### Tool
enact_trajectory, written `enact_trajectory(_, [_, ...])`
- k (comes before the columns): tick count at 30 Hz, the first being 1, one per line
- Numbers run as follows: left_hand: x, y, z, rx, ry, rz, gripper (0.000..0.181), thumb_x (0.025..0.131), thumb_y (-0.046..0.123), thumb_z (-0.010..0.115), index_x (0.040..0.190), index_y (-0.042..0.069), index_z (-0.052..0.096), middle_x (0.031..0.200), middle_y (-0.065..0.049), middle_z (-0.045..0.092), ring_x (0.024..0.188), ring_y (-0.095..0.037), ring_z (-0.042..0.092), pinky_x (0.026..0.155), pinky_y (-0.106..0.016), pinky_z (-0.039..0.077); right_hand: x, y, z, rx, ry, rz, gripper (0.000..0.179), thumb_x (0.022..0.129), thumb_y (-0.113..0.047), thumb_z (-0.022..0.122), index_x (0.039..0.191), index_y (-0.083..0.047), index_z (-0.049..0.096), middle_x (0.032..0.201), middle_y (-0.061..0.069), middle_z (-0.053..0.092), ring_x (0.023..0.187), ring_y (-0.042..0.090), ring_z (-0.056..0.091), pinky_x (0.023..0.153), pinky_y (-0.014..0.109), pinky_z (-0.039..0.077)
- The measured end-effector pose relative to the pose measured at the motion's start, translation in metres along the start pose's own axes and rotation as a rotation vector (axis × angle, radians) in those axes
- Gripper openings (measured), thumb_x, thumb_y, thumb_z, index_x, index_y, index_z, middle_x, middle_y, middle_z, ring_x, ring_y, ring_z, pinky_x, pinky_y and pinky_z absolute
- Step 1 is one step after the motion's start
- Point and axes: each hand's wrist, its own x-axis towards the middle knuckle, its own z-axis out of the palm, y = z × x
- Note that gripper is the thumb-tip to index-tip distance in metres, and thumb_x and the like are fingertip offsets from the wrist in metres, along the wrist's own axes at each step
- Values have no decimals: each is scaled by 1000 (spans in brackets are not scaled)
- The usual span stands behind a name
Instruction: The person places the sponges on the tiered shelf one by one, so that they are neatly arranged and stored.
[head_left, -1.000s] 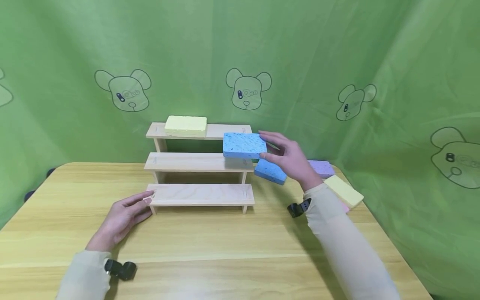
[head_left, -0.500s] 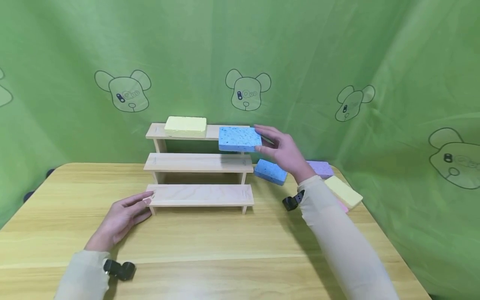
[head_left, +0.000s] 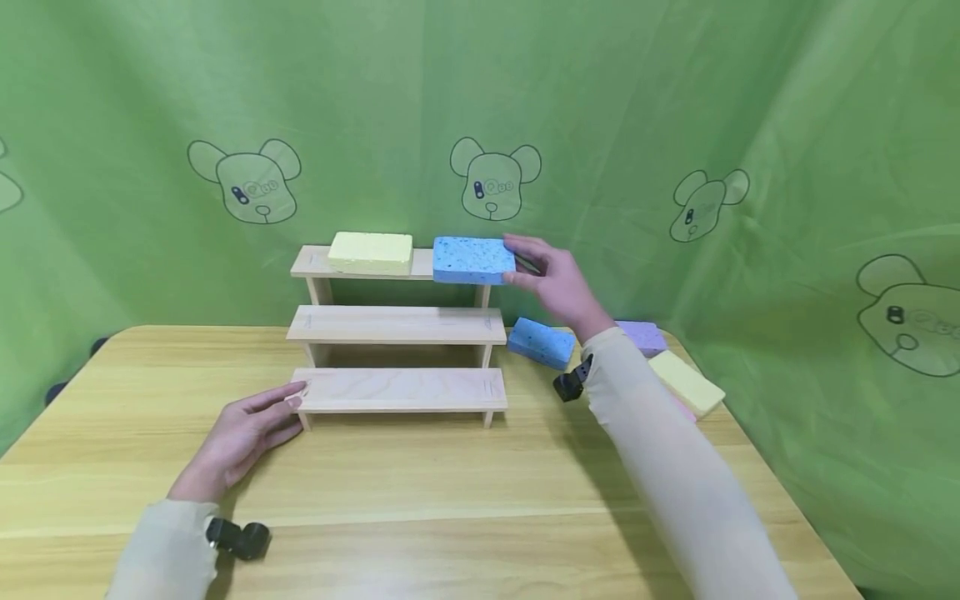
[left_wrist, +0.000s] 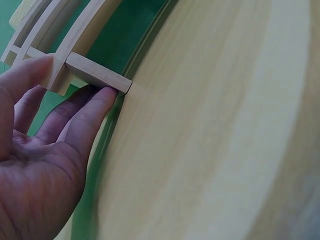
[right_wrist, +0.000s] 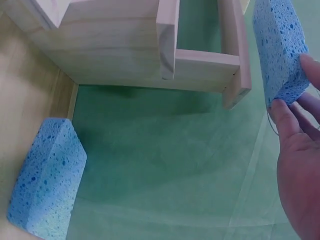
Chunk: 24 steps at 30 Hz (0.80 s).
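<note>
My right hand (head_left: 551, 279) grips a blue speckled sponge (head_left: 472, 260) by its right end. In the head view this sponge overlaps the right part of the top tier of a three-tier wooden stand (head_left: 397, 390). The right wrist view shows a narrow green strip between the sponge (right_wrist: 280, 45) and the stand's top board (right_wrist: 235, 45). A pale yellow sponge (head_left: 371, 253) lies on the left of that tier. My left hand (head_left: 243, 437) holds the left end of the lowest tier, thumb (left_wrist: 35, 72) at the board and fingers against the leg (left_wrist: 100, 73).
On the table (head_left: 420, 517), right of the stand, lie a second blue sponge (head_left: 542, 342), a purple sponge (head_left: 643, 337) and another yellow sponge (head_left: 686, 383). A pink piece (head_left: 685, 409) peeks out beneath that yellow one. A green curtain (head_left: 600, 100) hangs behind the table.
The right hand has carried the blue sponge up, back and slightly left, from in front of the middle tier to the top tier. The left hand stays on the stand.
</note>
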Motion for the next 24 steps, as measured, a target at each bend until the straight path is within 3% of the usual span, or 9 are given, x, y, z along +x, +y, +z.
enact_trajectory(6, [0,0,-1,-3,-1,3,42,95,12,67,133,-1,58,153,-18,33,110,-16,62,100,-37,49,10,5,4,39,19,8,53,89,-4,71,139,-2,53,145,5,48,130,19,47,106,21,41])
enact_trajectory(13, [1,0,-1,-14,0,4,37,94,11,68,130,2,62,145,-8,46,110,-16,63,100,-37,49,20,10,6,33,31,37,54,90,-4,71,140,-2,52,146,5,48,130,19,48,106,20,41])
enact_trajectory(20, [0,0,0,-5,-2,0,38,95,11,67,131,2,60,155,-23,24,109,-16,63,100,-36,49,27,17,8,27,41,72,52,91,-5,69,140,-3,52,147,5,47,132,20,46,107,22,40])
enact_trajectory(24, [0,-1,0,-8,-1,2,38,94,10,67,131,1,60,156,-24,22,109,-15,63,100,-36,49,28,22,10,22,42,84,51,92,-7,69,140,-4,52,147,5,48,132,20,46,108,24,41])
